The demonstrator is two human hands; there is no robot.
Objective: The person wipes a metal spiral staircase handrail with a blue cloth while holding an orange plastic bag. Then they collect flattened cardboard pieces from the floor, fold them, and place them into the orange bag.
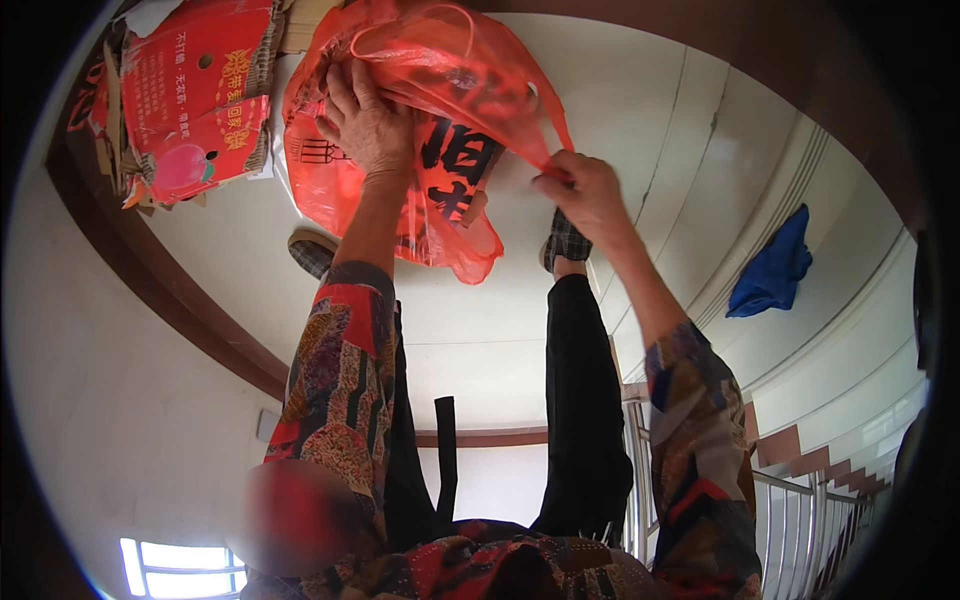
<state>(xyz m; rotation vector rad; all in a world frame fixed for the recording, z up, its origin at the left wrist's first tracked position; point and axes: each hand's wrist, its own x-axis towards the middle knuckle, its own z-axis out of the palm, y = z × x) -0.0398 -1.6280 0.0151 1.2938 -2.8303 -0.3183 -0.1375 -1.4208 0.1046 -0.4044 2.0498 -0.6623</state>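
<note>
A translucent red plastic bag [322, 187] lies on the floor in front of me, with a red printed sheet [457, 154] bearing large black characters showing in or under it. My left hand [371, 124] presses down on the bag, its fingers apart. At the bag's right side, my right hand [589, 187] pinches a gathered corner and pulls the film taut. A torn brown cardboard scrap [475, 208] pokes out near the bag's lower edge. What lies deeper in the bag is hard to make out.
Flattened red cardboard [199, 97] with a fruit print and torn edges is stacked at the upper left. A blue cloth [772, 266] lies on the floor to the right. Metal railings [787, 517] and stairs [802, 450] are at the lower right. My shoes flank the bag.
</note>
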